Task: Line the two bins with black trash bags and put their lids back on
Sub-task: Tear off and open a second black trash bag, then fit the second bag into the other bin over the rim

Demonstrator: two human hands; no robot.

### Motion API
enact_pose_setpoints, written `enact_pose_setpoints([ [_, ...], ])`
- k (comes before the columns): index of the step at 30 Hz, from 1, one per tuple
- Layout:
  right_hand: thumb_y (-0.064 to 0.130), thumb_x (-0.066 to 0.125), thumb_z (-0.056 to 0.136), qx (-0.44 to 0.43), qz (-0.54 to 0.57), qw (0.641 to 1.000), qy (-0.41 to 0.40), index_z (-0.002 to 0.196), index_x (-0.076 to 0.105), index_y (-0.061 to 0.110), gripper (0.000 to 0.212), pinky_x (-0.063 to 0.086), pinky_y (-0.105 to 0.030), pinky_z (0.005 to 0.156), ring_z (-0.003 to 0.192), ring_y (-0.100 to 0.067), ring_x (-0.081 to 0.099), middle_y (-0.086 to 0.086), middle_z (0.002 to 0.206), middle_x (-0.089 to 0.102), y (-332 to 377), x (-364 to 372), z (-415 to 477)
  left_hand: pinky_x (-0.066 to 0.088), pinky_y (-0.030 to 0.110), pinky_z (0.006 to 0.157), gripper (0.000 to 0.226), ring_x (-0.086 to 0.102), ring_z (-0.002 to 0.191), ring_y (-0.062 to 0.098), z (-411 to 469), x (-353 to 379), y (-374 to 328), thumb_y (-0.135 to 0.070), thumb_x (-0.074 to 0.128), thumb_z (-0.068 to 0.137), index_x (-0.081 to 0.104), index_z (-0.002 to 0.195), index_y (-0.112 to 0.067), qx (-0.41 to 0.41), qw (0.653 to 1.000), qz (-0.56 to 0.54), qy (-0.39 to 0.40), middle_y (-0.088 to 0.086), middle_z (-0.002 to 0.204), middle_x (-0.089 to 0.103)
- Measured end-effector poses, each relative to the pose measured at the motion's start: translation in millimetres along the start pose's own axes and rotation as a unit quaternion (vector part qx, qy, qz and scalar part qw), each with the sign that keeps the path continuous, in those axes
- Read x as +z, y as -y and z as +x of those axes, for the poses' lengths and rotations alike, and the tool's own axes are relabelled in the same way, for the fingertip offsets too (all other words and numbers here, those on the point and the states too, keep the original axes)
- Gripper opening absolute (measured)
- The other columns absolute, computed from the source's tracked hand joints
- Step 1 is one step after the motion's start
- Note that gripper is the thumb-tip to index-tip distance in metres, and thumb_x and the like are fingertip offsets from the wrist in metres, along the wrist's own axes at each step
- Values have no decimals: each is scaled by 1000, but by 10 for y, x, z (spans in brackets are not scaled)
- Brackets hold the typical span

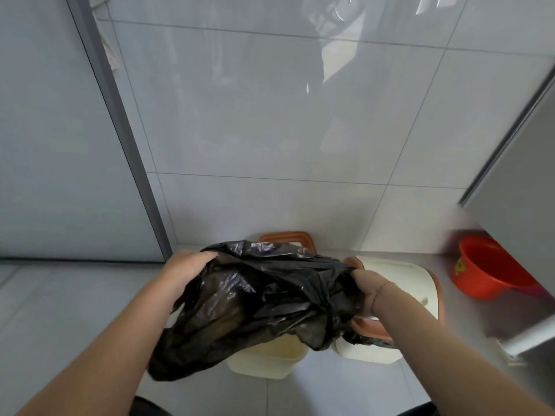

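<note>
— Where is the black trash bag (255, 298)?
— It is up in the air, over the open cream bin (264, 361) on the floor.
— What does each grip do?
— Your left grip (186, 271) holds the bag's edge. Your right grip (368, 291) squeezes a bunch of it, just above the other bin (366, 354), which has its lid (399, 280) on.
</note>
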State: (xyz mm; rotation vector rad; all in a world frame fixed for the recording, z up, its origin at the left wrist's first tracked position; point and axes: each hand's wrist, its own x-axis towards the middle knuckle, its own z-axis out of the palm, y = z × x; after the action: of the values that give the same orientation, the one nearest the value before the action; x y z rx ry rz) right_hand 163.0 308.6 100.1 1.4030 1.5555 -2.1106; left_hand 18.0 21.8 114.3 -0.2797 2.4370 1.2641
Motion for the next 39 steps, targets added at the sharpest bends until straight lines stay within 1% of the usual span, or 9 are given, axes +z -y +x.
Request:
enact_pose_setpoints([
  [3, 5, 56, 75, -58, -143, 986, -69, 110, 49, 6, 36, 44, -34, 76, 90, -29, 57, -17, 108, 56, 47, 117, -36, 45, 28, 67, 42, 62, 81, 25, 40, -54, -158, -52, 62, 77, 67, 85, -11, 31, 990, 133, 46, 10, 97, 68],
  [6, 7, 52, 75, -372, -211, 865, -260, 111, 56, 13, 37, 43, -30, 86, 103, -26, 55, -8, 115, 52, 21, 407, -255, 46, 32, 84, 55, 60, 103, 29, 37, 133, -270, -60, 52, 82, 67, 108, -13, 75, 966, 235, 80, 9, 116, 64],
  [9, 14, 48, 80, -557, -306, 770, -64, 111, 59, 25, 35, 45, -22, 93, 105, -12, 59, 5, 112, 61, -418, 956, -506, 45, 39, 99, 48, 60, 107, 29, 107, 405, -283, -53, 50, 87, 68, 111, -16, 92, 963, 192, 162, 11, 120, 65],
  [14, 52, 66, 73, -319, -655, 679, 90, 148, -19, 29, 116, 32, -45, 112, 133, -34, 38, -4, 161, -9, -1013, 1214, 70, 41, 30, 86, 55, 57, 103, 22, 214, 614, -305, -63, 47, 85, 61, 119, -23, 25, 941, 168, 292, 3, 124, 60],
  [16, 33, 67, 77, -292, -676, 667, 113, 145, -27, 33, 115, 45, -44, 100, 119, -37, 52, -9, 160, 7, -1132, 1203, 312, 39, 31, 94, 74, 51, 121, 25, 344, 599, -310, -69, 53, 78, 50, 134, -21, -7, 926, 194, 322, 4, 138, 51],
  [19, 35, 67, 78, -219, -704, 653, 173, 149, -16, 31, 109, 37, -39, 108, 131, -35, 43, -16, 151, 33, -1227, 1199, 549, 45, 34, 96, 72, 55, 117, 27, 620, 545, -285, -40, 79, 69, 53, 131, -11, 48, 918, 305, 250, 9, 131, 58],
  [24, 73, 43, 79, -173, -568, 761, 260, 147, 23, 34, 81, 13, -38, 115, 143, -24, 22, 2, 156, 25, -979, 1091, 668, 50, 35, 85, 36, 60, 105, 28, 916, 681, -168, -7, 54, 82, 58, 116, -19, 222, 908, 354, -43, 8, 119, 63],
  [28, 74, 23, 84, -134, -541, 813, 167, 145, 35, 25, 79, 20, -44, 115, 140, -31, 28, -8, 154, 31, -905, 1136, 932, 33, 50, 110, 111, 31, 138, 34, 1061, 777, 28, -51, 77, 65, 11, 150, -24, 134, 919, 355, 104, 11, 153, 24],
  [39, 39, 42, 95, -24, -754, 635, 168, 152, 3, 18, 72, 14, -50, 115, 144, -39, 13, -17, 159, 7, -1267, 1491, 1636, 38, 39, 101, 118, 39, 132, 33, 1200, 561, 837, -31, 84, 65, 6, 151, -17, 104, 953, 267, 99, 18, 150, 28],
])
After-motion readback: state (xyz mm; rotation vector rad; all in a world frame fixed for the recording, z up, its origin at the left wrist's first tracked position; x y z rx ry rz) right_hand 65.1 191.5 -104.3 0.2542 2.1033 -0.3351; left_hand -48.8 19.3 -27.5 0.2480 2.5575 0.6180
